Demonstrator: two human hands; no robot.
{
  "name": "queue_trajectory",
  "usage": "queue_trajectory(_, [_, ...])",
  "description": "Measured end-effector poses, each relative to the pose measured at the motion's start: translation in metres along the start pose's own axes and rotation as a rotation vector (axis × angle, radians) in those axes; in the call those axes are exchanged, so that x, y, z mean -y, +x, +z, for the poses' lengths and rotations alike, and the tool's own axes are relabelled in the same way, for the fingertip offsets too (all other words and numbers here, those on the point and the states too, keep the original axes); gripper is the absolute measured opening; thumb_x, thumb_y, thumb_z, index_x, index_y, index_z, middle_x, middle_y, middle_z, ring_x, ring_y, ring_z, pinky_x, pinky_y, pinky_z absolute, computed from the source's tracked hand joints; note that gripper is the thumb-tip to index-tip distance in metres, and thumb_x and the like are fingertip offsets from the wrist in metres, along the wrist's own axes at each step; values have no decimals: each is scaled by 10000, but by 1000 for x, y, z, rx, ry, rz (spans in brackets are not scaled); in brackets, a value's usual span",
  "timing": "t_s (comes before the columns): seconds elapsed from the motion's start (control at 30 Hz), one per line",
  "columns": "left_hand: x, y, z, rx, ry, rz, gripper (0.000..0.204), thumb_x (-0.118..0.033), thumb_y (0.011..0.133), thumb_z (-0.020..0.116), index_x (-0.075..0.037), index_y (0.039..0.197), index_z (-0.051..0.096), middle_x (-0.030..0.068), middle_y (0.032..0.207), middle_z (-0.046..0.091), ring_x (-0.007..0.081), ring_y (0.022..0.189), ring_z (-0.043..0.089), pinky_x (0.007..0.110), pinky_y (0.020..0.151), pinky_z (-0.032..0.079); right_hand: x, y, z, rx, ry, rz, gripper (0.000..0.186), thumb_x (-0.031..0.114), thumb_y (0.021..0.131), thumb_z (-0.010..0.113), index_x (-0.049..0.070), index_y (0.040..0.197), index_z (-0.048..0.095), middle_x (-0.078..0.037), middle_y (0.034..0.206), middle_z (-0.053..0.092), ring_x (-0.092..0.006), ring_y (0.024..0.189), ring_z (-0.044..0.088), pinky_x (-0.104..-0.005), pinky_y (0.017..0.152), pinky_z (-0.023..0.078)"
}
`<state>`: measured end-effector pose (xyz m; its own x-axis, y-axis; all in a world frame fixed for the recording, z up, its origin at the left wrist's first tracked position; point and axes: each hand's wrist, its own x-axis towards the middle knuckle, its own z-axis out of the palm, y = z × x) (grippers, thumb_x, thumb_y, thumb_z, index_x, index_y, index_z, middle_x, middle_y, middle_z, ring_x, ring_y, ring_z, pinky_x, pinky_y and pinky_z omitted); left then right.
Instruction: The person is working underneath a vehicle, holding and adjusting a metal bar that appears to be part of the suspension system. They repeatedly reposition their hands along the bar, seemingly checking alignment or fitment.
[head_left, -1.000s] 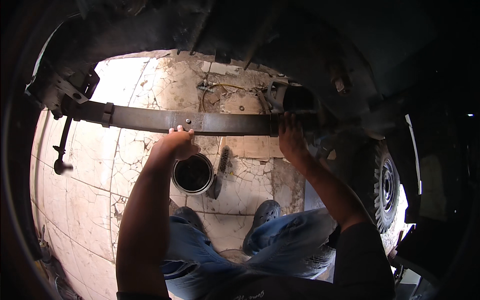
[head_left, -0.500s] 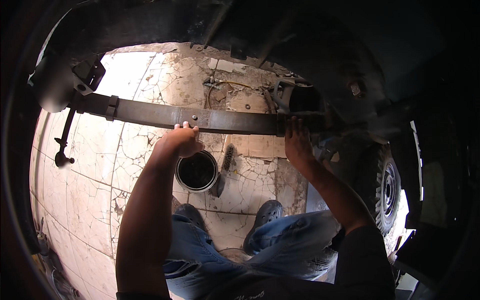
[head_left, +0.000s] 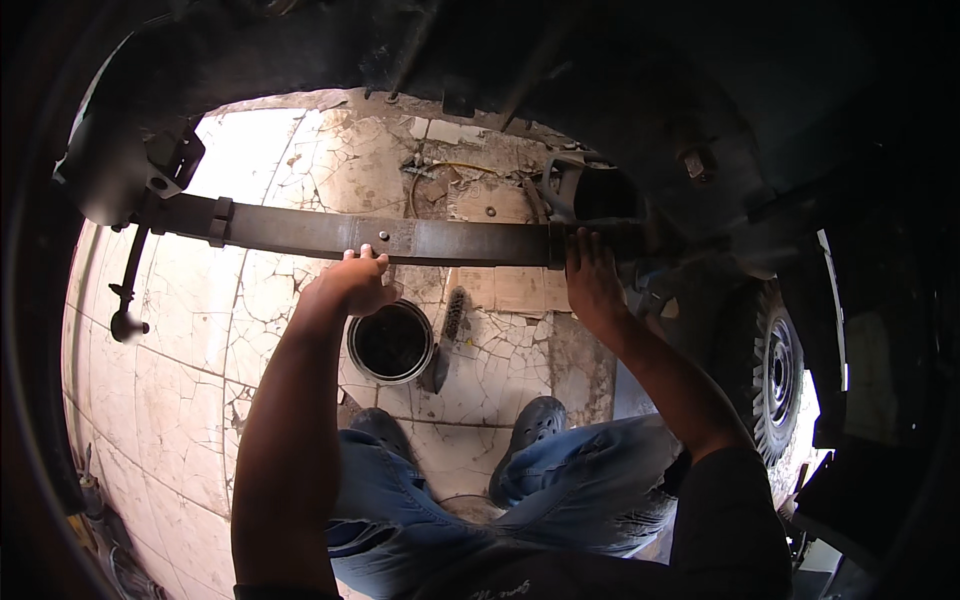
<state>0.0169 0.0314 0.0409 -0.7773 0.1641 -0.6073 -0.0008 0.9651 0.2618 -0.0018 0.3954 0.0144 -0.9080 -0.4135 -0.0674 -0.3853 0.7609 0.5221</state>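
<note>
A long steel leaf spring [head_left: 470,242] crosses in front of me beneath the dark vehicle underside, with a small bolt head [head_left: 383,235] at its middle. My left hand [head_left: 350,280] grips its lower edge just below that bolt, fingertips over the edge. My right hand [head_left: 595,285] holds it farther right, beside a dark clamp [head_left: 556,247]. A second clamp [head_left: 220,222] wraps the spring toward the left, near a hanging rod [head_left: 130,290]. Beneath my left hand on the floor are an open can [head_left: 390,340] with dark contents and a dark brush [head_left: 452,315].
The cracked tiled floor [head_left: 270,340] holds a wooden board [head_left: 470,205] and a yellow hose [head_left: 450,165] beyond the spring. A wheel [head_left: 778,375] stands at right. Dark bodywork [head_left: 600,60] overhangs the top. My legs and shoes are below.
The scene shifted slightly in the picture, right and then a little back left. Both hands stay on the spring in about the same places.
</note>
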Motion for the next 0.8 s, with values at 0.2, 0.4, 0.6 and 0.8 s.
queue_trajectory(0.2, [-19, -5, -10, 4, 27, -45, 757, -462, 868, 570, -101, 1469, 283, 266, 1506, 212, 423, 1397, 213, 444, 1124, 273, -10, 27, -2, -15, 30, 77, 597, 158, 884, 457, -89, 1403, 298, -279, 1478, 269, -403, 1356, 299, -488, 1109, 260])
queue_trajectory(0.4, [2, -1, 4, -20, 46, 6, 757, -467, 868, 565, -102, 1469, 284, 249, 1520, 188, 416, 1403, 198, 442, 1126, 271, 0, 6, -11, 74, 41, 26, 615, 159, 878, 465, -93, 1409, 284, -287, 1487, 241, -420, 1370, 265, -493, 1111, 253])
queue_trajectory(0.6, [-11, -3, -2, 6, 18, -36, 751, -471, 868, 564, -122, 1472, 284, 255, 1516, 196, 415, 1401, 209, 439, 1124, 274, 10, -4, -13, 86, 33, 78, 604, 152, 877, 470, -95, 1401, 297, -286, 1486, 242, -421, 1378, 253, -496, 1117, 241])
queue_trajectory(0.8, [-23, -6, -12, 27, 48, -79, 753, -469, 866, 563, -119, 1471, 285, 272, 1509, 195, 416, 1398, 217, 435, 1123, 274, -9, 21, -16, 18, 41, 63, 609, 135, 866, 492, -92, 1397, 299, -284, 1476, 257, -421, 1378, 251, -477, 1133, 220])
